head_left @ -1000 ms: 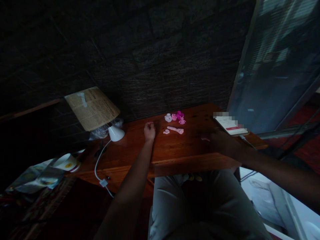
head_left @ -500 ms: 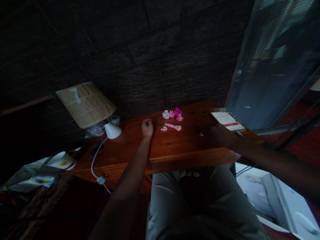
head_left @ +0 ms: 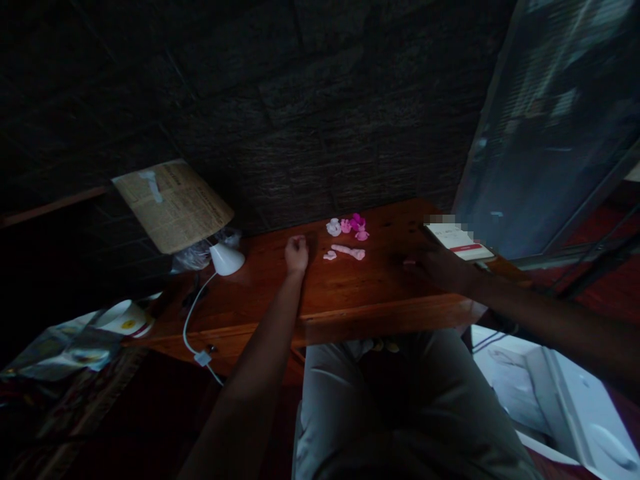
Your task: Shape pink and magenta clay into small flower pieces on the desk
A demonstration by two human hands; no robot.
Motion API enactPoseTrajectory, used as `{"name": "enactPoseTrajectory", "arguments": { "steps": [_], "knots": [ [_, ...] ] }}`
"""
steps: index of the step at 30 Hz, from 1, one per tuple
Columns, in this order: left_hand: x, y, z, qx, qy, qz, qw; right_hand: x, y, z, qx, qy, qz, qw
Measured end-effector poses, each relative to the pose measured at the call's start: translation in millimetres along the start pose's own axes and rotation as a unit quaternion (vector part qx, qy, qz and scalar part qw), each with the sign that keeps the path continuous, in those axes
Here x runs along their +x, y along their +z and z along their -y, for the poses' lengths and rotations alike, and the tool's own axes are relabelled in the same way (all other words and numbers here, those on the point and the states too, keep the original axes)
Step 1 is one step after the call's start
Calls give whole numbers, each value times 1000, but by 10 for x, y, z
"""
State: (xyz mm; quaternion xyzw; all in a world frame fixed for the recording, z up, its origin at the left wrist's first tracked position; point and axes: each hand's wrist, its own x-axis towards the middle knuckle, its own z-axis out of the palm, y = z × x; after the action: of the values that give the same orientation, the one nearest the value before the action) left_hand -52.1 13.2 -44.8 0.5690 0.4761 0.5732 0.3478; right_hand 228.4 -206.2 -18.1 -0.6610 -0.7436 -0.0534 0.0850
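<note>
My left hand rests on the wooden table with its fingers curled in; whatever they may hold is hidden. To its right lie a long pink piece of what looks like modelling clay and a smaller pale pink lump. Behind these sit a white shaped piece, a pink one, a magenta one and another pink one. My right hand is low over the table's right side, dark and blurred. A small pinkish bit shows at its fingertips; I cannot tell if it is clay.
A white-based lamp with a papery shade stands on the left. Its cord hangs over the front edge. A paper cup lies tipped at far left. Beyond my right hand is a phone-like device with a lit screen.
The pinkish bit at my right fingertips has shifted slightly right and away from me. The whole view has moved a little; my left hand keeps its place and curl.
</note>
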Motion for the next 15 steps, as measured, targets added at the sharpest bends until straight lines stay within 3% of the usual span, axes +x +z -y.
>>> {"name": "enactPoseTrajectory", "arguments": {
  "steps": [8,15],
  "knots": [
    [4,1,13,19,8,13,1000,106,-211,109,-74,119,103,985],
    [27,7,29,27,13,10,1000,196,-278,138,-93,108,145,979]
  ]
}}
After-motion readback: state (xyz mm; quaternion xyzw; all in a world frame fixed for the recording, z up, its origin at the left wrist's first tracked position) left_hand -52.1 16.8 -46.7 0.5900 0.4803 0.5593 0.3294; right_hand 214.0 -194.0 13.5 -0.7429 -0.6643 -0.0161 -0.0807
